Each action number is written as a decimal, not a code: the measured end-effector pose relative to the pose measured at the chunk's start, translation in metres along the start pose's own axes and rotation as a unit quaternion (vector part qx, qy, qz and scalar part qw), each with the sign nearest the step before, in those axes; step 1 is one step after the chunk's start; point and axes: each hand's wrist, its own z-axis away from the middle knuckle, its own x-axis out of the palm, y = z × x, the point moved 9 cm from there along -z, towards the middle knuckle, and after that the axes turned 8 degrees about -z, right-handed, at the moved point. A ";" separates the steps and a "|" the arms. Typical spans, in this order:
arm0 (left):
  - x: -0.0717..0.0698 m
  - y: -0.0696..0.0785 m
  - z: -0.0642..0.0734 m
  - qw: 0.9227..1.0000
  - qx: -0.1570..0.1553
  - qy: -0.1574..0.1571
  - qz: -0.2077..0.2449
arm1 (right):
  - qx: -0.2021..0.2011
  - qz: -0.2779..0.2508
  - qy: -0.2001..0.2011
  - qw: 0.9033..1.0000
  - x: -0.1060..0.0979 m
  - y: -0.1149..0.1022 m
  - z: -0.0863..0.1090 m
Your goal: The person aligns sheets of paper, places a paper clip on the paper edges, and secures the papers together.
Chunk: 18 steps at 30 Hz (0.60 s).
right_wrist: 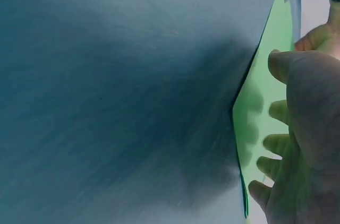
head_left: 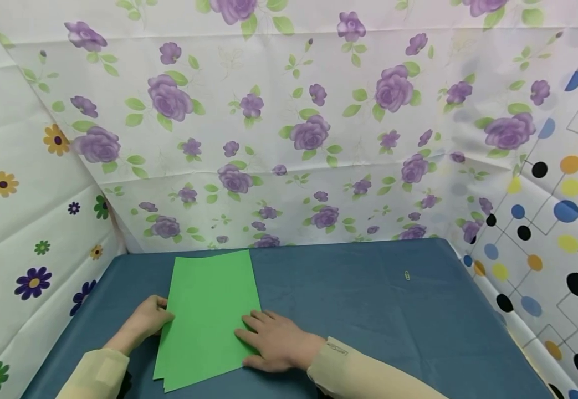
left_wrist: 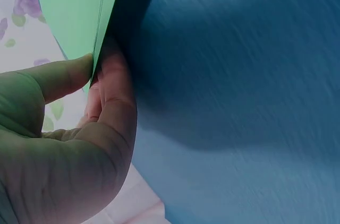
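Bright green sheets of paper (head_left: 209, 318) lie on the left half of the blue-covered table, layered, with a lower sheet showing past the top one at the bottom left corner. At their left edge, my left hand (head_left: 145, 321) pinches the paper between thumb and fingers. The left wrist view shows the thumb (left_wrist: 79, 71) on the upper face and the fingers tucked behind the edge. My right hand (head_left: 280, 341) is spread over the lower right edge of the green paper, fingers extended. In the right wrist view its fingertips cast shadows on the green paper (right_wrist: 271, 38).
A small yellow paper clip (head_left: 407, 275) lies on the blue tablecloth (head_left: 343, 299), toward the back right. Floral cloth (head_left: 279, 138) hangs behind the table. Patterned cloths also border the left and right sides.
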 end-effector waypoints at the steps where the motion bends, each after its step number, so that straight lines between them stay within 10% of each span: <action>1: 0.001 0.003 0.000 1.000 0.003 -0.001 -0.001 | 0.002 0.002 0.006 1.000 -0.001 0.000 -0.005; 18: 0.011 0.018 0.002 1.000 0.024 -0.009 0.003 | 0.051 -0.019 -0.029 0.998 0.011 0.021 -0.019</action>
